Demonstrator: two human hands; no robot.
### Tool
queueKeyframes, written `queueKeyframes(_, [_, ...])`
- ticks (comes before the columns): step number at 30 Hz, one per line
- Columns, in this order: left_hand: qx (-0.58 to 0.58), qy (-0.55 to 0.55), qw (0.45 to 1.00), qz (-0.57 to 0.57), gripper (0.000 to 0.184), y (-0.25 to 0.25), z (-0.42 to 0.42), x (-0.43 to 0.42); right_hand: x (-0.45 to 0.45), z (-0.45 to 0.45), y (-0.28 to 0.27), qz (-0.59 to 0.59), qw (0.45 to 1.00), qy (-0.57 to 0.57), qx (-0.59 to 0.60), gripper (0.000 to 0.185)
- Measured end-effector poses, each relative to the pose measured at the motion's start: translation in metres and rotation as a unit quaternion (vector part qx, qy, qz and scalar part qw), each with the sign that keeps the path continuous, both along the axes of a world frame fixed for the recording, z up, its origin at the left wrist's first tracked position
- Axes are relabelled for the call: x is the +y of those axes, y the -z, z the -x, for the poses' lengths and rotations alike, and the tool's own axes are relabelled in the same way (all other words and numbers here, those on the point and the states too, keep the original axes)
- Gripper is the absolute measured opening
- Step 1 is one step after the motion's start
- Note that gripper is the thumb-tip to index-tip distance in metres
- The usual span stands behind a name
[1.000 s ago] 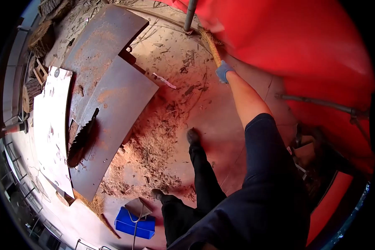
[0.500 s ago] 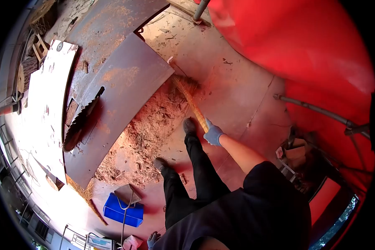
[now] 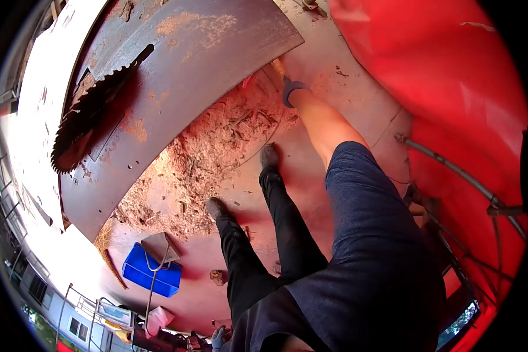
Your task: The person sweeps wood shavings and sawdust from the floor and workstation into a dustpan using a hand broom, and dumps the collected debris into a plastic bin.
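Note:
My right hand [image 3: 291, 92], in a blue-grey glove, reaches out at the end of my stretched arm, beside the corner of the saw table. Its fingers are closed round the wooden handle of a broom [image 3: 278, 68]; the broom's head is hidden under the metal tabletop [image 3: 205, 70]. A heap of sawdust and wood chips [image 3: 199, 158] lies on the floor in front of my feet, reaching under the table edge. My left hand [image 3: 219, 338], also gloved, hangs low at the bottom edge, partly cut off, and its fingers are too small to read.
A toothed circular saw blade [image 3: 97, 111] sticks up through the tabletop at left. A blue bin [image 3: 152, 270] with a long-handled dustpan [image 3: 161, 247] stands near the table, by a second broom [image 3: 105, 252]. Red sheeting [image 3: 440, 76] and metal poles [image 3: 452, 158] border the right side.
My right hand has moved forward with the broom, and the broom's head has passed from the open floor to under the table. My view has shifted, bringing the saw table nearer.

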State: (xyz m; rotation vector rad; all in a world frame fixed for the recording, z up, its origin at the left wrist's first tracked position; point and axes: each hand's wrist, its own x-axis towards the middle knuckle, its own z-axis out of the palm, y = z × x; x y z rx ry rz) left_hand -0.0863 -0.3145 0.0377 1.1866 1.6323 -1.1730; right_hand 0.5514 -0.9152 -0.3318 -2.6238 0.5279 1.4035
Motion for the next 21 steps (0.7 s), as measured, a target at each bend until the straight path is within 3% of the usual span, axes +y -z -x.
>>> queueKeyframes(3, [-0.021,-0.006,1.0,0.019,0.025,0.004,0.035,0.01,0.051,0.121,-0.015,-0.061,0.995,0.024,0.073,0.088])
queueKeyframes(5, [-0.071,-0.009,0.997,0.037,0.025,0.035,0.08,0.034,0.09,0.183,-0.051,-0.091,0.983,0.066,0.146,0.096])
queueKeyframes(7, [-0.118,-0.031,0.991,0.052,0.024,0.063,0.106,0.061,0.12,0.241,-0.051,-0.121,0.977,0.121,0.124,0.098])
queueKeyframes(9, [-0.125,-0.014,0.991,0.039,0.025,0.062,0.066,0.079,0.128,0.274,-0.065,-0.162,0.969,0.169,0.073,0.092])
queueKeyframes(10, [-0.128,-0.005,0.991,0.032,0.026,0.048,0.005,0.066,0.122,0.274,-0.099,-0.179,0.958,0.21,0.072,0.09])
queueKeyframes(12, [-0.154,-0.099,0.982,0.052,0.027,0.054,-0.009,0.112,0.103,0.259,-0.18,-0.196,0.929,0.299,0.098,0.088])
queueKeyframes(13, [-0.157,-0.125,0.979,0.033,0.028,0.051,-0.017,0.129,0.083,0.269,-0.195,-0.19,0.934,0.298,0.053,0.085])
queueKeyframes(15, [-0.163,-0.151,0.975,0.0,0.021,0.036,-0.019,0.155,0.024,0.281,-0.2,-0.113,0.975,0.184,-0.052,0.085])
queueKeyframes(16, [-0.166,-0.158,0.973,-0.016,0.02,0.028,-0.014,0.162,0.002,0.269,-0.216,-0.069,0.983,0.163,-0.051,0.084])
queueKeyframes(18, [-0.139,-0.132,0.974,-0.123,0.017,0.009,0.006,0.161,-0.06,0.255,-0.196,-0.035,0.973,0.219,-0.061,0.078])
queueKeyframes(20, [-0.158,-0.275,0.941,0.115,0.023,0.009,0.071,0.206,-0.112,0.218,-0.174,-0.06,0.935,0.35,-0.006,0.065])
queueKeyframes(21, [-0.11,-0.1,0.986,0.079,0.039,0.003,0.103,0.199,-0.131,0.206,-0.151,-0.076,0.92,0.384,0.028,0.06])
